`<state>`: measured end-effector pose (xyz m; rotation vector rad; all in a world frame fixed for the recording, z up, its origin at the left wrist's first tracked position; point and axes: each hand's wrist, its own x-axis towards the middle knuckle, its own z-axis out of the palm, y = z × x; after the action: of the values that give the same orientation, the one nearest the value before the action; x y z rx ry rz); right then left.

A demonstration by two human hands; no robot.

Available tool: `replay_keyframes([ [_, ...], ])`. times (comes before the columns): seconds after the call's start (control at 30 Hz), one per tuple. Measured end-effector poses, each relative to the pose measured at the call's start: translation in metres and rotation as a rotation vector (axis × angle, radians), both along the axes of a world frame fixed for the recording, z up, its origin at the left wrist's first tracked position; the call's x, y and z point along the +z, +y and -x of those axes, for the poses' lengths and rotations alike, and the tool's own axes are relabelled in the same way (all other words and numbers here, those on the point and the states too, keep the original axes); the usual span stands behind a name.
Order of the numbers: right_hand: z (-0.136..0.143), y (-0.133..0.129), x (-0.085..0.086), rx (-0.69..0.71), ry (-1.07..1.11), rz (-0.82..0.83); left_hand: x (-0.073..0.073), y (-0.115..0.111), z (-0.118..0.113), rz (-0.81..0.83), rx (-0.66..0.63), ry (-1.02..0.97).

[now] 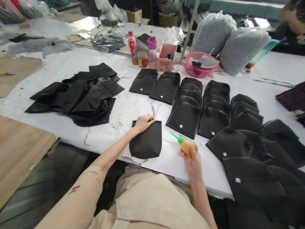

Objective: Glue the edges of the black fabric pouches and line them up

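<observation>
A black leather-like piece (145, 143), rounded at its near end and with seams down its middle, lies flat in front of me. My left hand (143, 123) is at its far edge, fingers curled and closed on that edge; the fingertips are partly hidden. To the right, my right hand (192, 159) is wrapped round a squeeze bottle (188, 145) of amber liquid. Its thin green nozzle points left and upward, above the white table and apart from the black piece.
Loose black pieces (83, 95) are heaped at left. Overlapping rows of black pieces (183, 111) with small white tags spread rightward. Behind stand a red-capped drink bottle (132, 47), a pink box (166, 58) and a pink basin (201, 71). A wooden board (21, 152) is at left.
</observation>
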<state>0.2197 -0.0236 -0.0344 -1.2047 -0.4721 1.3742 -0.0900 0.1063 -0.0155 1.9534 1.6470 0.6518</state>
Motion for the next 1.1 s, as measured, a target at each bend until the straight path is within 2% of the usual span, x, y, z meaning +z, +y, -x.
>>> replay_keyframes([
  [0.23, 0.015, 0.024, 0.032, -0.014, -0.314, -0.116, -0.014, -0.009, -0.014, -0.15, 0.106, 0.142],
  [0.37, 0.021, 0.041, 0.041, 0.055, -0.462, -0.192, -0.02, -0.013, -0.019, -0.172, 0.13, 0.161],
  [0.6, 0.033, 0.06, 0.037, 0.149, -0.662, -0.256, -0.016, -0.022, -0.022, -0.207, 0.133, 0.188],
  [0.8, 0.038, 0.075, 0.032, 0.16, -0.863, -0.385, -0.017, -0.04, -0.023, -0.224, -0.02, 0.167],
  [1.1, 0.045, 0.089, 0.034, 0.171, -1.047, -0.506, -0.023, -0.045, -0.026, -0.216, 0.024, 0.14],
])
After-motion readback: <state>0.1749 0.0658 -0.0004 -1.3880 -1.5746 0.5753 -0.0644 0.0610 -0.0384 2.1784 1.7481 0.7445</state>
